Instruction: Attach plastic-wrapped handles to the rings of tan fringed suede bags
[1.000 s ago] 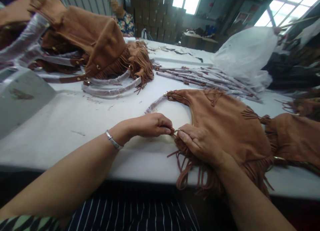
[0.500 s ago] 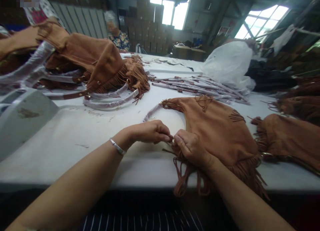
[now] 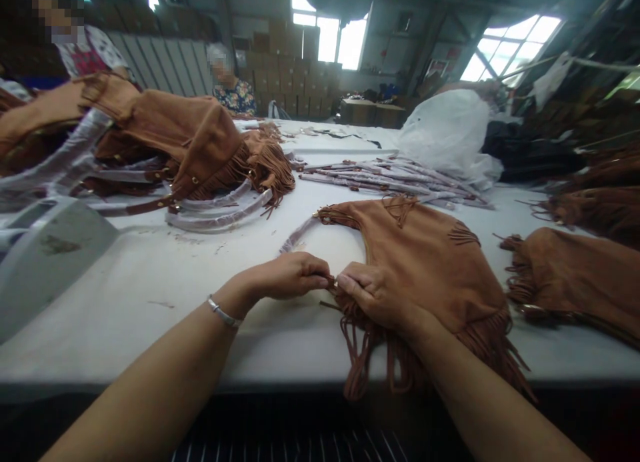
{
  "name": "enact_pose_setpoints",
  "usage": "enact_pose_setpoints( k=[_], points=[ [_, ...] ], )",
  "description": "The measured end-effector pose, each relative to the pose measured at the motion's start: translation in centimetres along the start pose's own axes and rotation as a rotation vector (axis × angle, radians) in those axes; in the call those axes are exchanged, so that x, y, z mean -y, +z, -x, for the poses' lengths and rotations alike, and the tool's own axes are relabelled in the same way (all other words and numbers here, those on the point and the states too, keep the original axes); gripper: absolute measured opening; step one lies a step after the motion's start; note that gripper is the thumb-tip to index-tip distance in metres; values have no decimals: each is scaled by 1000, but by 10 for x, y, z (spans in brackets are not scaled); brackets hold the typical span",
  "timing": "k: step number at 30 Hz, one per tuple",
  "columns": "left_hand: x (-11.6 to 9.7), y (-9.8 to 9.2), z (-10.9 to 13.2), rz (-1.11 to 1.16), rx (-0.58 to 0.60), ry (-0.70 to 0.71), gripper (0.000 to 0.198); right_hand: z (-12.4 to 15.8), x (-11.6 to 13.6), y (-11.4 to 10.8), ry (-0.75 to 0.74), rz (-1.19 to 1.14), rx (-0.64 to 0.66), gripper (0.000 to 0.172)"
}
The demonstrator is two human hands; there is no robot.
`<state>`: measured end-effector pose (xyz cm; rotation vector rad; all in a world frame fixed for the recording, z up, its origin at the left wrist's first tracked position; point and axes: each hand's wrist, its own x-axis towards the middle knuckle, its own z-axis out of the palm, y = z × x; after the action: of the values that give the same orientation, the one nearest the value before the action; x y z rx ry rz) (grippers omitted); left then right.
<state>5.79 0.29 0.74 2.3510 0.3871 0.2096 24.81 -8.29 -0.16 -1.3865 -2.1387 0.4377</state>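
Note:
A brown fringed handbag [image 3: 430,269] lies on the white table in front of me. A plastic-wrapped shoulder strap [image 3: 296,235] runs from its far corner and passes behind my left hand. My left hand [image 3: 295,275] is closed in a pinch on the small brown end of that strap. My right hand [image 3: 375,295] grips the bag's near corner, and its fingertips nearly meet the left ones. What exactly lies between the fingertips is mostly hidden. Long fringe [image 3: 357,362] hangs from this corner over the table's front edge.
More fringed bags with wrapped straps [image 3: 185,135] are heaped at the left, behind a grey stand [image 3: 55,262]. Loose wrapped straps [image 3: 380,175] and a white plastic bag [image 3: 445,129] lie farther back. Another brown bag [image 3: 585,275] is at right. Two people are across the table.
The view has tilted and shifted slightly. Both hands keep their hold at the bag's near corner, with little visible movement.

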Motion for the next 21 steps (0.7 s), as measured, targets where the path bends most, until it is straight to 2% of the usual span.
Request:
enact_pose_setpoints(
  k=[4, 6, 7, 8, 10, 13, 16, 18, 21],
  points=[
    [7, -16, 10, 76, 145, -35, 24, -19, 17, -14, -5, 154, 343, 24],
    [13, -19, 13, 146, 167, -52, 28, -27, 24, -14, -8, 232, 428, 22],
    [15, -20, 14, 172, 148, -67, 30, -30, 26, -12, 4, 250, 426, 22],
    [17, -21, 14, 188, 112, -81, 31, -31, 26, -8, 26, 253, 382, 22],
    [19, -22, 15, 194, 27, -93, 32, -29, 22, 3, 72, 217, 213, 23],
    [19, -20, 12, 248, 8, -84, 32, -21, 11, 17, 54, 96, -22, 25],
    [18, -9, 5, 455, 3, -104, 34, -15, 2, 22, 36, -20, -149, 28],
    [16, 2, -1, 558, -77, -104, 37, -14, 0, 21, 48, -80, -252, 30],
    [11, 14, -9, 574, -189, -75, 37, -14, 1, 17, 67, -75, -410, 32]
  ],
)
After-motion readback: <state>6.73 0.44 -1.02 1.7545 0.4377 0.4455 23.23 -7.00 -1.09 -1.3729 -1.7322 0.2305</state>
